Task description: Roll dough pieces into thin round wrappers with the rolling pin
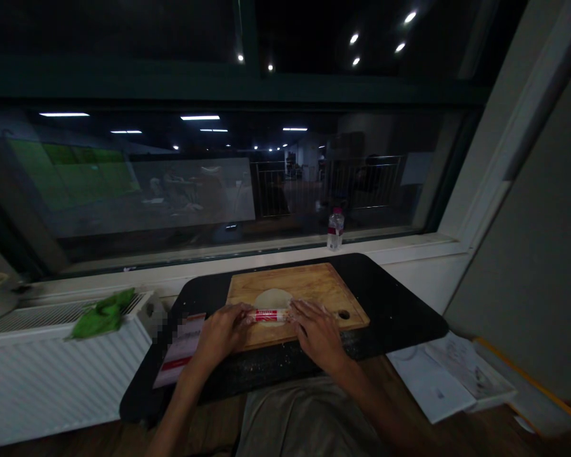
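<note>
A wooden cutting board [323, 285] lies on a black table [400, 304]. On it sits a flat round piece of pale dough [272, 297]. A rolling pin with a red-and-white wrapped middle [269, 315] lies across the dough's near edge. My left hand [223, 331] rests on the pin's left end, fingers laid flat over it. My right hand [316, 330] presses on the right end, fingers stretched out over it.
A red-and-white paper packet [181, 349] lies left of the board. A water bottle [335, 228] stands on the windowsill. A green cloth [102, 314] lies on the white radiator at left. Papers [450, 374] lie on the floor at right.
</note>
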`<state>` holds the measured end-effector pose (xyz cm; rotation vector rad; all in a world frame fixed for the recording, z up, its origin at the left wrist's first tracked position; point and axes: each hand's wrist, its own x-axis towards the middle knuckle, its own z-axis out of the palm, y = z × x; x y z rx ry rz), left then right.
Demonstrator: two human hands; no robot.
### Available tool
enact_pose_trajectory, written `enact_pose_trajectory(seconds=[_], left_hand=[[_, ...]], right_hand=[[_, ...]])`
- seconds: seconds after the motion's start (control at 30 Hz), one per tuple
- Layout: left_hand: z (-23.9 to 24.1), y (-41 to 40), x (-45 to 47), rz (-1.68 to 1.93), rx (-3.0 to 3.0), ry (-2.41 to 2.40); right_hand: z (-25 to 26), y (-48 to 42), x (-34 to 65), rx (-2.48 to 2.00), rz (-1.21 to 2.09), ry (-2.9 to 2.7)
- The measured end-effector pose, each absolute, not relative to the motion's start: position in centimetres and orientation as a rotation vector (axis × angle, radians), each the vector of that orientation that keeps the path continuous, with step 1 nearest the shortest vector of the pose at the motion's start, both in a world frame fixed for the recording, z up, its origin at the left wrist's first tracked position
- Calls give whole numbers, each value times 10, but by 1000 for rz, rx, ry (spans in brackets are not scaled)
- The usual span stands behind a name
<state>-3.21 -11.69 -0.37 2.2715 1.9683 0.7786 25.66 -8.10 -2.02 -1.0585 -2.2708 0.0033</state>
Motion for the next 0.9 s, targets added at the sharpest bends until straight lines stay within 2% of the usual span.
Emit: enact_pose_trajectory(seconds=[0.4,0.9], left_hand=[[0,-130,-28,887,2256,1856],[-17,-142,-29,949,2289,1954]], right_hand=[[-26,-90,260,-1024,132,-2170],[-20,-91,263,-1011,235,-2079]])
